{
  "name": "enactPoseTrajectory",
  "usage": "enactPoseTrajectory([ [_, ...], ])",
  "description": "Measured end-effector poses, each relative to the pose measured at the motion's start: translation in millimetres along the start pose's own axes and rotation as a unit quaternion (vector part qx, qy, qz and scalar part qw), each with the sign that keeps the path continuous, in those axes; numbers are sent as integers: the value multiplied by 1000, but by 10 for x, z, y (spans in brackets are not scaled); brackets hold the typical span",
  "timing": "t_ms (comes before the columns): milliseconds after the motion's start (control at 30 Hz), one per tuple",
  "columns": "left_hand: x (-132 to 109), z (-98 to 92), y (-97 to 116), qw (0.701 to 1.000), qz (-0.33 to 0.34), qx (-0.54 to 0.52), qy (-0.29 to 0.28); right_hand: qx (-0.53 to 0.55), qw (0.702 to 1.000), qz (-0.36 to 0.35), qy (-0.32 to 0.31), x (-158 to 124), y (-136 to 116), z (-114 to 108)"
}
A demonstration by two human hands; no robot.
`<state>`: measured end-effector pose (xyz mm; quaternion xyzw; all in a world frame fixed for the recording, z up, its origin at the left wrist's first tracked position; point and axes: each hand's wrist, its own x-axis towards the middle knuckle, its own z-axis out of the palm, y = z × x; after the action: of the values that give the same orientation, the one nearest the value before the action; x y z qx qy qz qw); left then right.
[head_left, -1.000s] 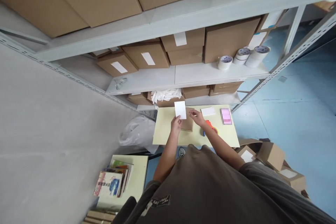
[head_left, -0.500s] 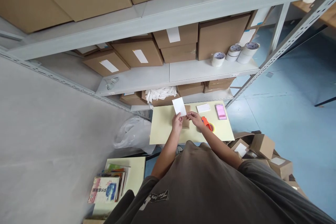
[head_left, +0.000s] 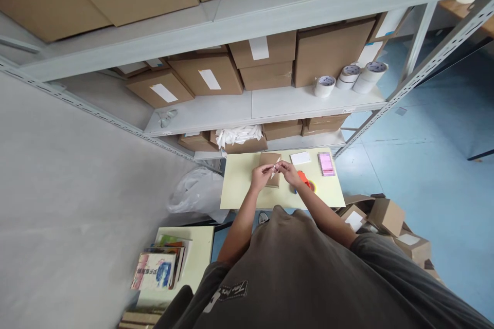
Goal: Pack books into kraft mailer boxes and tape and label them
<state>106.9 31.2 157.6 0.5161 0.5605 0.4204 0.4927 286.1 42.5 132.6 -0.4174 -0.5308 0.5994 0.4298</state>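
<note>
Over the pale yellow table (head_left: 241,193), my left hand (head_left: 262,175) and my right hand (head_left: 288,170) meet with fingertips pinched together. Between them is a white label (head_left: 276,168), seen nearly edge-on and mostly hidden by the fingers. Both hands grip it. Directly beneath lies a brown cardboard box (head_left: 270,158) on the table. An orange tape dispenser (head_left: 303,179) sits beside my right wrist and is partly covered by it. Farther back is a stack of white labels (head_left: 300,158), with a pink pack (head_left: 326,164) to its right.
A grey metal shelf (head_left: 216,112) with cardboard boxes (head_left: 206,74) rises behind the table. White tape rolls (head_left: 324,86) stand on it. Cardboard boxes (head_left: 388,216) are piled on the right, a plastic bag (head_left: 196,193) lies left, and books (head_left: 156,270) rest on a lower-left table.
The white label, earlier held up flat in my left hand, is now turned nearly edge-on between both hands. My hands have come closer together, and more of the box shows.
</note>
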Motion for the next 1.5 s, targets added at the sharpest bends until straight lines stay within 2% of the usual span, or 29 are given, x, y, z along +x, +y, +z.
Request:
enactPoseTrajectory([
  [133, -78, 54, 73, 999, 14, 4, 42, -2, 1000, -2, -8, 5, -58, 22],
  [300, -111, 94, 48, 997, 18, 6, 74, 6, 1000, 1, -14, -7, -72, 36],
  [1033, -142, 139, 93, 998, 18, 5, 67, 13, 1000, 7, -8, -17, -98, -5],
  [1200, -163, 143, 80, 998, 12, -14, 54, -25, 1000, 5, -9, -26, -102, -11],
  [1333, -152, 134, 44, 998, 12, -12, 55, -83, 996, -10, 17, -47, -113, 1],
  [1433, -116, 136, 1, 997, -6, -24, 72, -102, 994, -24, 16, -57, -138, -1],
  [1500, -91, 151, -27, 992, -32, -68, 100, -92, 995, -35, 3, -60, -151, -13],
])
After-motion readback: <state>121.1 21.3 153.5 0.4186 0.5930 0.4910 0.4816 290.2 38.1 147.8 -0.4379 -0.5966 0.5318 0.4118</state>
